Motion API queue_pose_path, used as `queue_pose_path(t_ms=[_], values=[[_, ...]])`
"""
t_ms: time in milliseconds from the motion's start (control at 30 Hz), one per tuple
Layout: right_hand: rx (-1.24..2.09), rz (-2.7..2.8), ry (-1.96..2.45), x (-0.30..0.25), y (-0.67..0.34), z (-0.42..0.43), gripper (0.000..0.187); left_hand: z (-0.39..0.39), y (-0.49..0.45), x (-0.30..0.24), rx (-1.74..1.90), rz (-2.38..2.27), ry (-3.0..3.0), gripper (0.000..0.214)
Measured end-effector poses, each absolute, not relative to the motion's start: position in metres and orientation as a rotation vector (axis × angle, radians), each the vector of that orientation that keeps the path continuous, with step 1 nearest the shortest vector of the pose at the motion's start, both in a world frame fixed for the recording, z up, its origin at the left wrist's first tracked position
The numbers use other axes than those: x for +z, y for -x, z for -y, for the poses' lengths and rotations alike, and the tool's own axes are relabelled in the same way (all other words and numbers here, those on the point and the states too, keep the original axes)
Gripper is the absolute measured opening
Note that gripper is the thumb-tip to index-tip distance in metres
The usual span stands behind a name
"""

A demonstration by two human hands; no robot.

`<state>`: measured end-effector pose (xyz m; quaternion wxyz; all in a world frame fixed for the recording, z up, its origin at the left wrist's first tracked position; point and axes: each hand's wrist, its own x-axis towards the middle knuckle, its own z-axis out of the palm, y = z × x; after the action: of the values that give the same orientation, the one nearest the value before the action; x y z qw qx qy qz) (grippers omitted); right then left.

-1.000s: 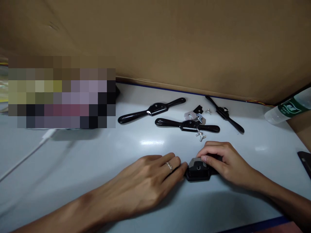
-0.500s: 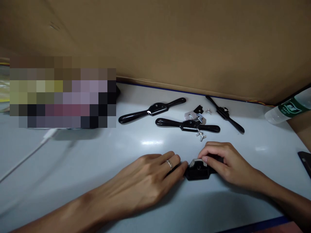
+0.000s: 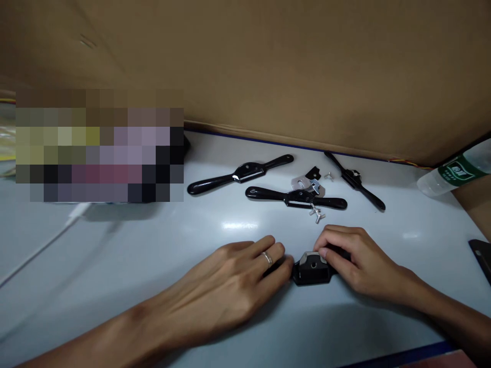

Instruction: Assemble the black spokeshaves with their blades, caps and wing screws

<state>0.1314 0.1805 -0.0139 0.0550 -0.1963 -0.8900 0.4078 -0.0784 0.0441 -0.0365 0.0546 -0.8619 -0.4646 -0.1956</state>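
Note:
A black spokeshave (image 3: 310, 279) lies on the table in front of me. My left hand (image 3: 241, 276), with a ring on one finger, is closed over its left handle, which is mostly hidden. At its middle sits a grey metal blade (image 3: 306, 259), standing up behind a dark part with a round hole. The thumb and forefinger of my right hand (image 3: 355, 258) pinch the blade's right edge, above the right handle. Farther back lie three more black spokeshaves (image 3: 249, 173), small wing screws (image 3: 318, 216), a shiny metal plate (image 3: 315, 186) and a black plate (image 3: 312, 174).
A cardboard wall (image 3: 245, 66) rises along the table's back edge. On the right lies a tilted bottle (image 3: 456, 171) with a green label, and a dark flat object (image 3: 481, 258) is at the edge. A white cable (image 3: 42, 250) runs on the left, below a pixelated patch.
My left fingers have drawn slightly left, baring more of the spokeshave's left end. The round hole by the blade shows more clearly. My right hand keeps its pinch.

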Motion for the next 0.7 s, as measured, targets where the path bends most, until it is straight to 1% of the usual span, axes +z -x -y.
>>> queue_pose_path(t_ms=[167,367,533,700], values=[[1.238,2.659,0.605,-0.014,-0.132,-0.184,0.018,-0.044,0.078,-0.038,-0.608,1.411,2.615,0.018],[0.877,2.559,0.809,-0.023,-0.132,-0.204,0.009,-0.045,0.078,-0.037,-0.611,1.403,2.611,0.02],[0.782,2.678,0.861,-0.027,-0.13,-0.205,0.017,-0.045,0.078,-0.036,-0.603,1.401,2.631,0.02],[0.6,2.739,0.947,-0.028,-0.122,-0.199,0.019,-0.044,0.078,-0.038,-0.601,1.414,2.632,0.018]])
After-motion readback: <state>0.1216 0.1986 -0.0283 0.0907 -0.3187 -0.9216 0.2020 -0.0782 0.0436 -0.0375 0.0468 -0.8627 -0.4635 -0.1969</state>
